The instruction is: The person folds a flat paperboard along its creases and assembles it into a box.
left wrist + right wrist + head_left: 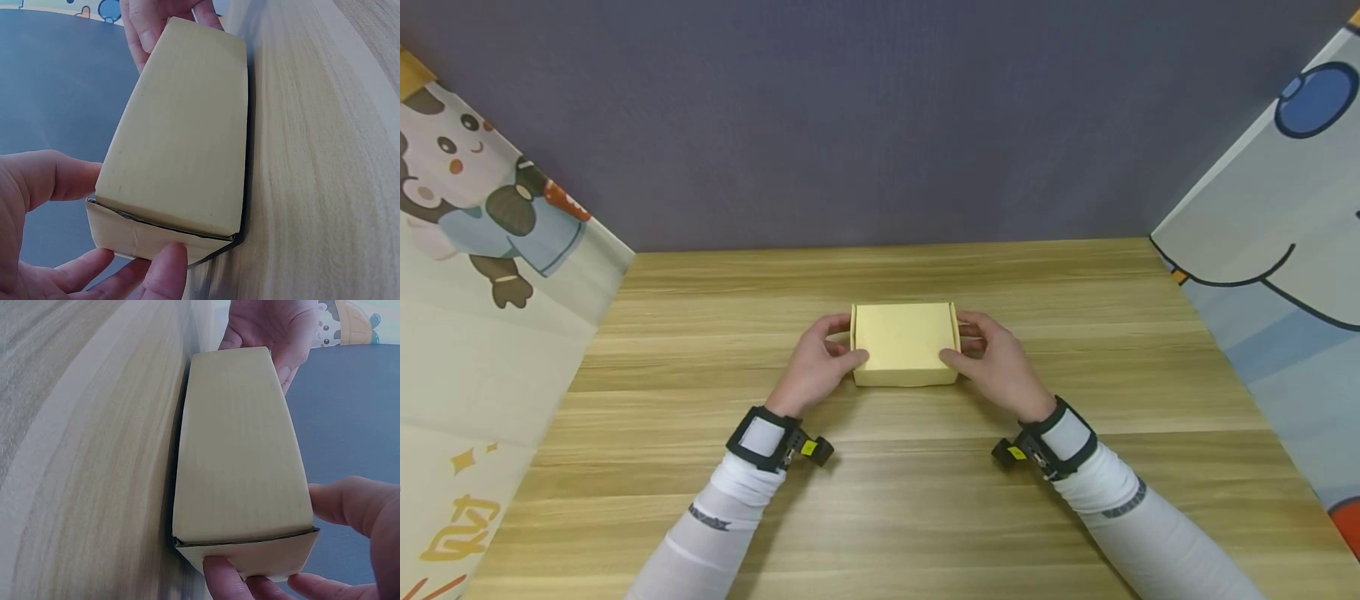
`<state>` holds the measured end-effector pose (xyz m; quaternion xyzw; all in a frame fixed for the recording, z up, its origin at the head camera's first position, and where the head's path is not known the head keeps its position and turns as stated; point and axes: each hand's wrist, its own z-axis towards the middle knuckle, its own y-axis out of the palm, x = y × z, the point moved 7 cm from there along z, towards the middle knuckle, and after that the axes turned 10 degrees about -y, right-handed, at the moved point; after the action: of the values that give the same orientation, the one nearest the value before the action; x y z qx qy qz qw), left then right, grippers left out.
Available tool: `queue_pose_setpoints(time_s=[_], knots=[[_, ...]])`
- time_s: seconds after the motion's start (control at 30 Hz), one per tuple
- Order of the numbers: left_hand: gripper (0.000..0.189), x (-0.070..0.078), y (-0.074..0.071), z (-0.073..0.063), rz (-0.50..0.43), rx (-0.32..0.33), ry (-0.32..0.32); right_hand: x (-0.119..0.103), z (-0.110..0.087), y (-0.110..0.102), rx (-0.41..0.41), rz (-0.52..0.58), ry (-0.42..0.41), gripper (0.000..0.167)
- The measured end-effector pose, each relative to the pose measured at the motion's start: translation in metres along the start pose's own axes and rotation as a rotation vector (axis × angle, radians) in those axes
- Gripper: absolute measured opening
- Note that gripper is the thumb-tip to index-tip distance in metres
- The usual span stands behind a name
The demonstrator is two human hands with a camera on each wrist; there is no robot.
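A small closed cardboard box [904, 337], pale yellow-brown, is between my two hands near the middle of the wooden table. My left hand [817, 364] grips its left end, thumb on the top edge and fingers along the side. At the opposite end, my right hand [997, 367] holds it the same way. In the left wrist view, fingertips [167, 269] press the end flap; the right wrist view shows fingers [225, 578] against the other end of the box [240, 450]. Whether the box touches the table cannot be told.
The wood-grain table [910, 500] ends at a dark blue-grey wall [880, 125] behind the box. Cartoon-printed panels [490, 350] flank it on the left and right. Each wrist wears a black strap [765, 439] with a small camera.
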<state>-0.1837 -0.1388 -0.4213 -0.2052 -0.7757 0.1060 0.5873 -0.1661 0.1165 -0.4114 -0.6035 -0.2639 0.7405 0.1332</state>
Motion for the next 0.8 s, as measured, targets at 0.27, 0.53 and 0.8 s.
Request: queue_pose_setpoints(time_s=[0.27,0.53,0.8], knots=[[0.066,0.0005,0.0015,-0.0016,-0.002,-0.003,-0.009,0.0019,-0.0002,0.0002,0.003,-0.002,0.003,0.067],[0.065,-0.0011,0.0022,-0.0007,-0.009,-0.003,-0.008,0.0023,-0.0002,0.0017,-0.005,-0.002,0.009,0.068],[0.065,-0.0024,0.0022,0.0004,-0.018,-0.009,-0.009,0.0019,0.0000,0.0024,-0.008,-0.002,0.017,0.068]])
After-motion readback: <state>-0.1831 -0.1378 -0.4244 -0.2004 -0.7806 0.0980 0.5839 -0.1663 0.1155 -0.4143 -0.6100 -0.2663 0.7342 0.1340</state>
